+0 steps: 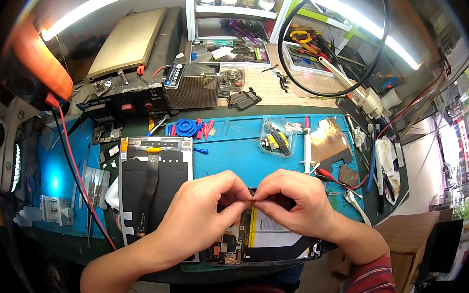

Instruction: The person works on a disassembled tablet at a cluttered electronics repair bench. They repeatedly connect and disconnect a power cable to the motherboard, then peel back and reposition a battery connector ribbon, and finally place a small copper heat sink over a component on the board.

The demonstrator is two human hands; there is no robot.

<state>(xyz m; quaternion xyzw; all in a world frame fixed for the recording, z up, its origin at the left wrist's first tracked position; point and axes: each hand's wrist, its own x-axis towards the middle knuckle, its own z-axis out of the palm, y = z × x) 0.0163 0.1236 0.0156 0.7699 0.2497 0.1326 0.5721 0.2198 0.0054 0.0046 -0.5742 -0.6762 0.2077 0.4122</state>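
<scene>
My left hand (202, 208) and my right hand (301, 202) meet fingertip to fingertip, both in a pinch. Whatever sits between the tips is too small to make out. Below them lies an opened tablet body (239, 242), its circuit board bare at the left. A white battery with a yellow edge strip (269, 235) fills its middle, partly covered by my right hand. Beside my left forearm rests a black tablet screen panel (131, 179), face down with a dark flat ribbon cable (150, 186) along it.
A clear box with small parts (277, 137), a syringe (307, 147) and a copper-coloured sheet (328, 139) lie on the blue mat (230, 160). A blue round holder (189, 128) stands among red-handled tools. An orange-cased meter (41, 56) hangs upper left; a black cable loop (386, 35) hangs upper right.
</scene>
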